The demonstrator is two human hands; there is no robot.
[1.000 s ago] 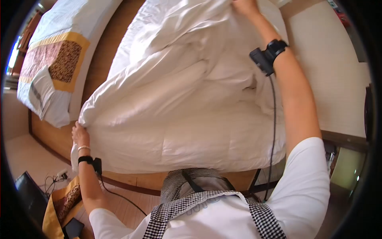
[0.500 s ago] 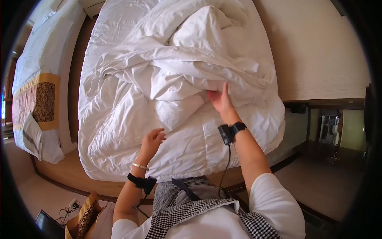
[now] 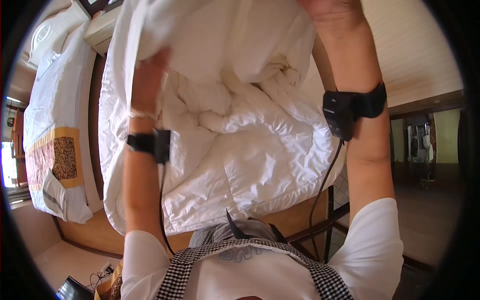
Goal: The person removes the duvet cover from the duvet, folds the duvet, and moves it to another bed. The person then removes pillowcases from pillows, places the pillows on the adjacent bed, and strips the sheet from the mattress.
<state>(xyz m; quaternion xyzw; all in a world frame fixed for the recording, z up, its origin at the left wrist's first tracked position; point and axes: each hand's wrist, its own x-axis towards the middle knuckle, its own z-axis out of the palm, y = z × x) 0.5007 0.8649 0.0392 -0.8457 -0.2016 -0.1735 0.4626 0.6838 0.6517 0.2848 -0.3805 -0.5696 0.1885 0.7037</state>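
Observation:
A thin white duvet cover (image 3: 220, 35) is raised in front of me and fills the upper middle of the view. My right hand (image 3: 332, 9) is at the top edge, closed at the cover's right side, its fingers mostly out of frame. My left hand (image 3: 150, 75) is lifted against the cover's left part, with an edge of cloth passing in front of it. Motion blurs its fingers, so their grip is unclear. Below the cover, a quilted white duvet (image 3: 255, 155) lies rumpled over the bed.
At the left stands a second bed (image 3: 62, 95) with a gold and brown bed runner (image 3: 65, 152). A pale panel (image 3: 400, 45) borders the bed on the right. Black cables (image 3: 320, 210) run down from the wrist devices. A dark screen (image 3: 75, 289) is at lower left.
Both hands have moved up and forward from low over the bed. The cover has lifted off the bed with them, exposing more of the quilted duvet.

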